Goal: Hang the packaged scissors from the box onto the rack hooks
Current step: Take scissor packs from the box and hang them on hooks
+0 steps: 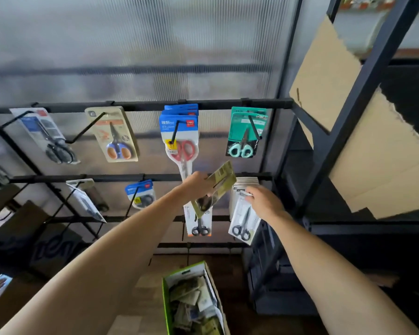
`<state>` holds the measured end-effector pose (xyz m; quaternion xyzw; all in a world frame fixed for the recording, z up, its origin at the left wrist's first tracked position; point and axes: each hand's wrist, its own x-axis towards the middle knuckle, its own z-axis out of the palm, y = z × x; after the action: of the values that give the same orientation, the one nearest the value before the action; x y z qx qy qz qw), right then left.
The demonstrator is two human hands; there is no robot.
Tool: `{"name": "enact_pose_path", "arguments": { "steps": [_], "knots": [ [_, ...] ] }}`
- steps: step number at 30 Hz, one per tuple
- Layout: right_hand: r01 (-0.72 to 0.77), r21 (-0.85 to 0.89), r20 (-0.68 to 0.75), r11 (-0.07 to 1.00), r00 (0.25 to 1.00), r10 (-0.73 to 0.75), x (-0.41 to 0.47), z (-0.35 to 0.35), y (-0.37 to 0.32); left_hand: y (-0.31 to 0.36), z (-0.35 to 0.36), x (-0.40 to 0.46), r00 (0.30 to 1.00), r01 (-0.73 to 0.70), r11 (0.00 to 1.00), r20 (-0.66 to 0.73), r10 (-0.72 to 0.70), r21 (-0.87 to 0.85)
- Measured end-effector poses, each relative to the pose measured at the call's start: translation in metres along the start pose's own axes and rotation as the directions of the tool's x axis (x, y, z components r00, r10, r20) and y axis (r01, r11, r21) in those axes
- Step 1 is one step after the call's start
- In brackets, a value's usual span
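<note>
Here, an olive-green pack of scissors (217, 187) is gripped by the curled fingers of the left hand (198, 186), which close round its lower half; the pack is held tilted, its top corner pointing up and to the right, in front of the middle rail of the rack (136, 105). Just beside it, the top edge of a white pack of black-handled scissors (243, 220) is pinched by the fingers of the right hand (264, 201). That white pack sits at the front of a stack hung on the middle rail at the right. Directly below the left hand, another white pack with black scissors (198, 222) is hung.

On the top rail, four packs are hung: black scissors at far left, blue-and-orange ones, a blue card with red scissors (180, 139), and a teal card with mint handles (246, 131). On the floor below, between the forearms, a green-and-white box (166, 298) is seen open, filled with more packs. Brown cardboard (373, 165) is leaned against the black frame at right.
</note>
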<state>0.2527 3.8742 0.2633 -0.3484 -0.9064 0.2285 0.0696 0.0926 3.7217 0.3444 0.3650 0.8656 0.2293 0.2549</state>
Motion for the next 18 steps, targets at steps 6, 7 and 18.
{"name": "enact_pose_path", "arguments": {
  "steps": [6,7,18],
  "knots": [
    [0.125,-0.047,0.043,0.991,0.992,-0.123,0.010,0.000,0.006,0.000,0.004,0.006,0.999,0.039,0.999,0.007,-0.039,0.027],
    [0.142,-0.048,0.063,0.989,0.988,-0.139,0.012,-0.001,0.008,-0.001,0.005,0.006,0.999,0.041,0.999,0.011,-0.041,0.026],
    [0.165,-0.159,0.098,0.973,0.984,-0.150,0.033,-0.001,0.012,0.003,0.016,0.015,0.999,0.049,0.999,-0.004,-0.049,0.018]
  ]
}}
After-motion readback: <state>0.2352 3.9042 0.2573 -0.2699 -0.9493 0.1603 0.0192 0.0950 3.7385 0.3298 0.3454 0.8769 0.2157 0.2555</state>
